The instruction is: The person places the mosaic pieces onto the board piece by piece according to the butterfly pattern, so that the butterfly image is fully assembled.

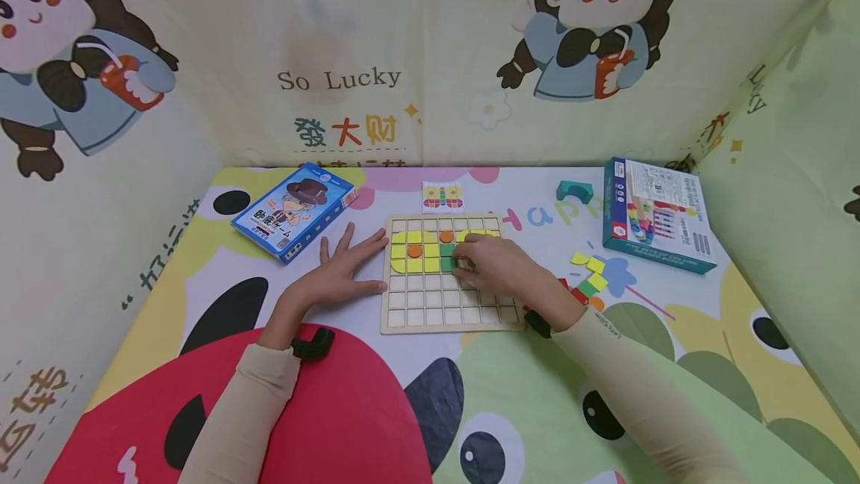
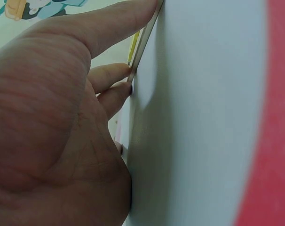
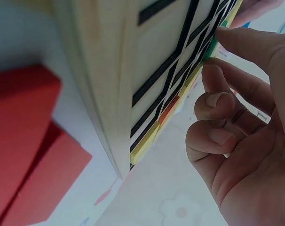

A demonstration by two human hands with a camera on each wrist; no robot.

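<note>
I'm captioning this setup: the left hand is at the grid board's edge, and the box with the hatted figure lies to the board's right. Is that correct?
Not quite: the hatted-figure box lies to the left of the grid board, as the head view shows. The left hand is indeed at the board's edge.

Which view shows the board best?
The head view: nearly the whole board shows from above, partly behind the right hand. Left wrist shows only a thin edge; right wrist, a close, steeply slanted part.
</note>
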